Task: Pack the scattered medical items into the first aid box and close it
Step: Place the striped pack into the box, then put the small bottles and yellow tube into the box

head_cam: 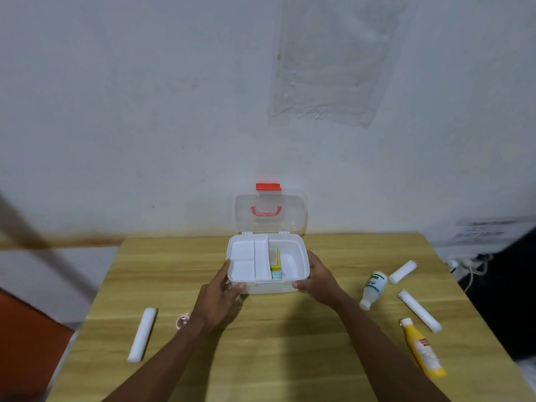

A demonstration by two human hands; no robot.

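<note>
Looking down from a head-worn camera, we see a wooden table (272, 338) pushed against a pale wall. Starting at the left, a long white wrapped roll (142, 334) lies near the table's edge, and just to its right sits a small pinkish round item (182, 321), partly hidden by the left forearm, too blurred for us to identify. Next comes the left hand (222, 294), fingers spread along the left side and front corner of the first aid box (268, 287), touching it. The box rests at the centre of the table, toward the back edge, its clear lid (271, 211) standing open and upright with a red latch (268, 186) on top and a red handle showing through. Inside, a white divided tray (248, 262) covers the left half; beside it we make out a yellow item (275, 264) and something pale blue-green, while the right compartment looks bare. The right hand (317, 275) cups the box's right side, thumb at the front corner. Farther right, apart from the box, lie a white bottle with green markings (374, 288), a short white roll (402, 271), a longer white roll (419, 310), and a yellow bottle (422, 348) nearest us.
</note>
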